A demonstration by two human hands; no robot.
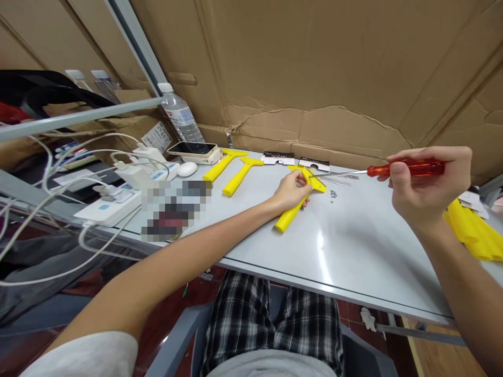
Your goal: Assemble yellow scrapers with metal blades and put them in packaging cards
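Fingers of the left hand (pixel 293 191) pinched a yellow scraper (pixel 291 217) near its neck, with its handle aimed at seven o'clock and its head at one to two. At three o'clock from there, the right hand (pixel 430 183) wrapped around a red screwdriver (pixel 406 168), thumb along its side. The thin metal rod reached back to the scraper's head, but the tip was too small to tell if it sat in a hole.

To do this well, I think, the left fingers had to grip tight and stay clear of the tip, and the rod had to line up straight with its spot, with a soft, steady push.

Just beside the head, near three o'clock, lay tiny dark bits (pixel 333 196) that an elbow could easily knock away. Thin metal strips (pixel 340 183) lay at two to three. Farther out, two more yellow handles (pixel 241 178) lay near ten o'clock, and yellow pieces (pixel 473 230) sat at four.
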